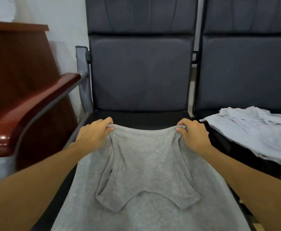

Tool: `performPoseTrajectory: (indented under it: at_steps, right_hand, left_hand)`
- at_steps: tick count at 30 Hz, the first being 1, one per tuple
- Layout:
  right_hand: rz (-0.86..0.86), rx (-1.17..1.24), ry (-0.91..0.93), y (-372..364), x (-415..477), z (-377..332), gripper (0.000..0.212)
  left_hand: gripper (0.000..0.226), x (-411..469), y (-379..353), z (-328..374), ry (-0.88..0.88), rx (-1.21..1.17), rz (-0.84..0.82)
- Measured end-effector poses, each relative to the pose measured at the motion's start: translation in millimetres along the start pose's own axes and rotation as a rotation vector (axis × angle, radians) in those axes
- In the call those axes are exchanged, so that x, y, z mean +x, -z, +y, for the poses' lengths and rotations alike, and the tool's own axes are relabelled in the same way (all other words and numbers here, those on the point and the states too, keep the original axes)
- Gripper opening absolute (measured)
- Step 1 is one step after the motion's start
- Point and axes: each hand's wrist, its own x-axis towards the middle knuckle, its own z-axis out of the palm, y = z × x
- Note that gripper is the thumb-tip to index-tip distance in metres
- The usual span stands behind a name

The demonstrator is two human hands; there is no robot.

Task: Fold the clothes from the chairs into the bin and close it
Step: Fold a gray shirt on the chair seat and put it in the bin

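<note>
Pinching far corners of the soft grey knit top [146, 164] with left hand [94, 135] and right hand [193, 135]; looks light, limp, best held there.

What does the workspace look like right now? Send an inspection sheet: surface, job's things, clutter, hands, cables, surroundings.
Surface: black chair seat, mostly covered by the garment.
Job's things: grey shirt spread over the seat; pale clothes heaped on the next chair; bin not in view.
Clutter: nothing seen.
Hands: left hand and right hand each grip a far corner of the grey shirt.
Cables: nothing seen.
Surroundings: wooden armrest and wooden cabinet to the left; white wall behind.
</note>
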Motion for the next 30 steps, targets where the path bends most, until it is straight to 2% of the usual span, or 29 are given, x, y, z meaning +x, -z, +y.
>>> performPoseTrajectory:
  at_steps: [5, 9, 12, 15, 20, 26, 30]
  right_hand:
    - [0.027, -0.14, 0.093, -40, 63, 16, 0.017]
    - [0.045, -0.211, 0.077, -64, 114, 27, 0.026]
    - [-0.004, -0.242, 0.051, -75, 115, 36, 0.037]
    - [-0.052, -0.267, 0.119, -69, 88, 40, 0.041]
    - [-0.197, -0.309, 0.227, -27, 33, 20, 0.042]
    - [-0.463, -0.331, 0.305, 23, -43, -11, 0.035]
    - [-0.561, -0.268, 0.364, 46, -100, -23, 0.029]
  left_hand:
    - [0.024, 57, -32, -16, -0.039, 0.14, 0.108]
    - [0.026, 106, -52, -21, 0.033, 0.072, 0.236]
    - [0.038, 110, -63, -19, 0.105, 0.036, 0.264]
    - [0.037, 88, -63, -18, 0.078, -0.006, 0.281]
    - [0.034, 25, -39, 3, 0.063, -0.085, 0.078]
    - [0.031, -67, -6, 47, -0.166, -0.098, -0.29]
    - [0.03, -124, 15, 71, -0.272, -0.091, -0.481]
